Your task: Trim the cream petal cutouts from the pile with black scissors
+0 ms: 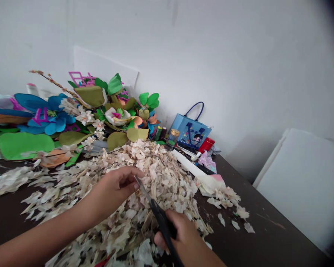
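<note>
My right hand (pixel 182 233) is wrapped round the black handles of a pair of scissors (pixel 157 213), whose blades point up and left. The blade tips reach the fingertips of my left hand (pixel 122 181). Its thumb and fingers are pinched together over the heap; what they hold, if anything, is too small to make out. Beneath both hands spreads a large heap of pale, dried petal-like pieces (pixel 167 178), cream to pinkish.
Artificial flowers with blue petals (pixel 51 115) and green leaves (pixel 25 145) crowd the back left. A blue bag (pixel 190 129), a glass jar (pixel 172 138) and a red tin (pixel 206 145) stand behind the heap. White boards (pixel 303 185) lean beyond the dark table's (pixel 267 226) right edge.
</note>
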The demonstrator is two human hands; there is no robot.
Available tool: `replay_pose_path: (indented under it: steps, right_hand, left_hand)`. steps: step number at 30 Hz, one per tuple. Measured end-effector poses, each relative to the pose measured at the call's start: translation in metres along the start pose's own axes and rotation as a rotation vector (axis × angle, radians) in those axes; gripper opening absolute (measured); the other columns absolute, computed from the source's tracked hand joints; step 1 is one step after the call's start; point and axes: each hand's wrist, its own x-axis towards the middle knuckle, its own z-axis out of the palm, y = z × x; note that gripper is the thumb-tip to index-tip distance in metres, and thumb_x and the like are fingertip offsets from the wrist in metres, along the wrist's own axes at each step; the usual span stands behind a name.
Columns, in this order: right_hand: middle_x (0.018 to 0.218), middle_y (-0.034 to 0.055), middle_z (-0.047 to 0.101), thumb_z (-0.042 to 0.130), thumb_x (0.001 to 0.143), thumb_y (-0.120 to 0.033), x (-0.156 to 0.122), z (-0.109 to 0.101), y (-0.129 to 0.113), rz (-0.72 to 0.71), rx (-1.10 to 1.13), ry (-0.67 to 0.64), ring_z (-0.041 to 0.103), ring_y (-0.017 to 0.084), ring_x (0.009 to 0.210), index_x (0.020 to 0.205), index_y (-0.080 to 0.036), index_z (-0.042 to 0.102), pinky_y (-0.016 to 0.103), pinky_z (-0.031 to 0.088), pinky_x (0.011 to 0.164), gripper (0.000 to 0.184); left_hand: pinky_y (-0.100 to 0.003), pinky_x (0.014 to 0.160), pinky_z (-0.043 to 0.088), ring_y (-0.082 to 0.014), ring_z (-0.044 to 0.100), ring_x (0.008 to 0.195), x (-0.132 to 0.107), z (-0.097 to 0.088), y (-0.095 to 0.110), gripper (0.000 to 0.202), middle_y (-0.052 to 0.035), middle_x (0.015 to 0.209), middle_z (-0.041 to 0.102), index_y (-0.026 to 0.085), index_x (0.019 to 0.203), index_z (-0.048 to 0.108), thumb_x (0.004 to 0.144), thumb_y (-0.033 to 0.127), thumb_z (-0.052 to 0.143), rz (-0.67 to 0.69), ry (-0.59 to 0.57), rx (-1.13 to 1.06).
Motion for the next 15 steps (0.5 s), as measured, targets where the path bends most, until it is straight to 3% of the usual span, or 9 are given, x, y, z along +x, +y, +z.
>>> replay_pose_path:
  steps: [7,15]
  right_hand:
    - [0.069,-0.0018,0.06,0.067,0.073,-0.038,-0.0001,0.0002,0.0012,0.016,-0.023,0.003,0.052,0.015,0.063,0.077,-0.019,0.061,0.021,0.032,0.054,0.021]
    - [0.07,-0.0019,0.06,0.067,0.073,-0.04,0.0018,-0.0006,0.006,0.013,-0.029,-0.016,0.053,0.014,0.063,0.078,-0.018,0.06,0.021,0.032,0.054,0.024]
  left_hand:
    - [-0.025,0.056,0.039,-0.0135,0.052,0.059,-0.0004,0.0016,-0.0057,0.027,0.0029,0.063,0.053,0.018,0.095,0.055,0.071,0.03,0.054,0.024,-0.007,-0.036]
    - [-0.027,0.059,0.041,-0.0151,0.053,0.063,0.0009,-0.0028,-0.006,0.019,-0.0013,0.069,0.057,0.017,0.085,0.058,0.072,0.029,0.052,0.001,-0.037,0.055]
